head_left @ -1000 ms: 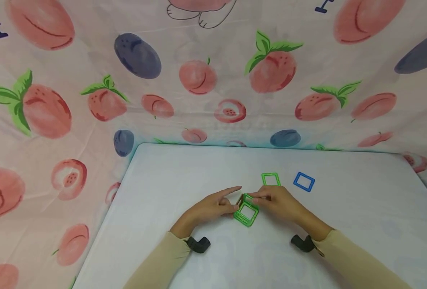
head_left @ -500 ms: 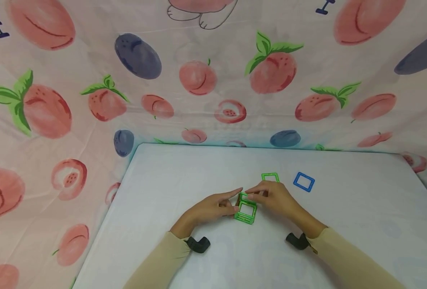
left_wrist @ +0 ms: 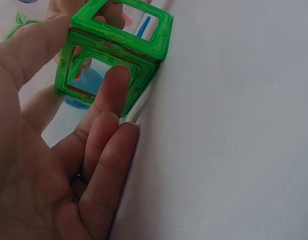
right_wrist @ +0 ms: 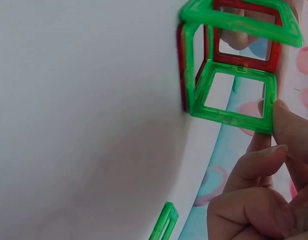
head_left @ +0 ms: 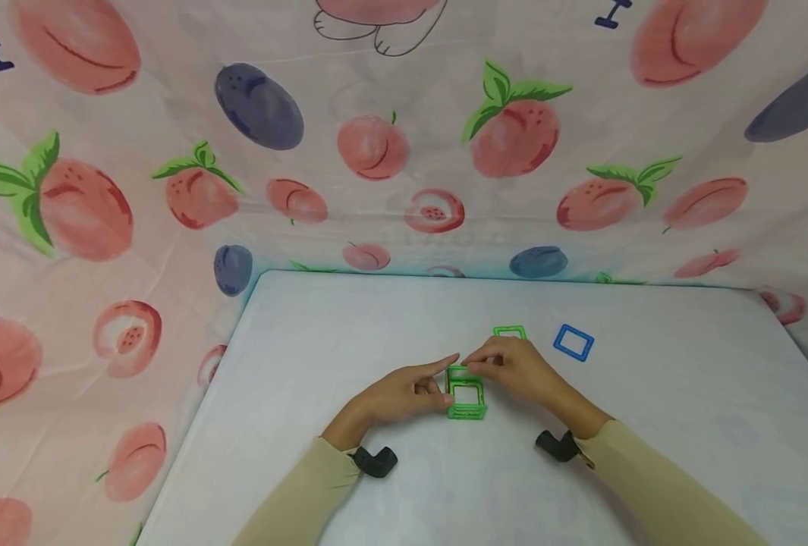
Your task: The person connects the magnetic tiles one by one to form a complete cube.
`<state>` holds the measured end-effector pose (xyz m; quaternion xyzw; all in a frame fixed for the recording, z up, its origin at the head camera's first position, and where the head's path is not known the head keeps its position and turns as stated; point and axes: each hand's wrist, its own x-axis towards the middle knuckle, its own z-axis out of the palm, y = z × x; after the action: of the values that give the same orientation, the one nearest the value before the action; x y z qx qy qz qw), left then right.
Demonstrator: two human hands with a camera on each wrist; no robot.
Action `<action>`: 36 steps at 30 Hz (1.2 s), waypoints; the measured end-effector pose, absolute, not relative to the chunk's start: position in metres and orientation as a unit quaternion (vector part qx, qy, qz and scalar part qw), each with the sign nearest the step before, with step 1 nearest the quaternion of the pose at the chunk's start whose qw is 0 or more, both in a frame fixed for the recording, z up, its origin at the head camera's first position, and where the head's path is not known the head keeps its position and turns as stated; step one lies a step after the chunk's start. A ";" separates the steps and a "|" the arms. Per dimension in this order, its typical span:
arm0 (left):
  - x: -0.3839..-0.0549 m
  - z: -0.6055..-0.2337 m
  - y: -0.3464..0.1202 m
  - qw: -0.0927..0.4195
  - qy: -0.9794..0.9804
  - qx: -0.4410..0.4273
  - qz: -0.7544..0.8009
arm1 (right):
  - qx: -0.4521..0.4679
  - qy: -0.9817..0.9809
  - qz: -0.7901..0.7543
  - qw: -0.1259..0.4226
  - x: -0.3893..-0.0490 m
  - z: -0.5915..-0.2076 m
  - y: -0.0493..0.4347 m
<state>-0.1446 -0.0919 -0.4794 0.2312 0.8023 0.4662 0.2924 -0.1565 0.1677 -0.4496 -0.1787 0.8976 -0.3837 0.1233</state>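
Observation:
Near the middle of the table, a box of magnetic tiles (head_left: 467, 412) stands between both hands. Its frames are green, with a red tile (right_wrist: 243, 61) and another red edge visible in the right wrist view. My left hand (head_left: 398, 390) holds the box's left side: the thumb touches a corner, another finger presses the side face, and the index finger points along the far end. At the far right corner, my right hand (head_left: 513, 366) pinches a green tile (right_wrist: 231, 119) between thumb and index finger; its other fingers are curled. The box's side facing the right wrist camera has no tile.
Behind my right hand lies a loose green square tile (head_left: 509, 329), partly hidden by it. A blue square tile (head_left: 570, 353) lies farther right. The white table (head_left: 349, 318) meets a fruit-print cloth (head_left: 376, 205) at its back edge.
The tile box has turned so that its near edge now runs nearly level across the head view. My right hand has shifted slightly left and away, covering more of the loose green tile.

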 end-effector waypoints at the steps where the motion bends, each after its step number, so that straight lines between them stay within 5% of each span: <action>1: -0.144 -0.479 -0.092 0.291 0.802 0.232 0.467 | -0.178 0.898 -0.383 0.126 -0.158 -0.448 0.166; 21: -0.143 -0.478 -0.088 0.288 0.816 0.211 0.454 | -0.113 0.905 -0.376 0.162 -0.162 -0.449 0.170; 36: -0.142 -0.480 -0.088 0.285 0.814 0.215 0.458 | -0.008 0.925 -0.363 0.109 -0.177 -0.463 0.208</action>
<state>-0.1422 -0.0883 -0.4796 0.2145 0.8143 0.4578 0.2853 -0.1765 0.2082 -0.4628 -0.0085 0.9254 -0.3630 0.1088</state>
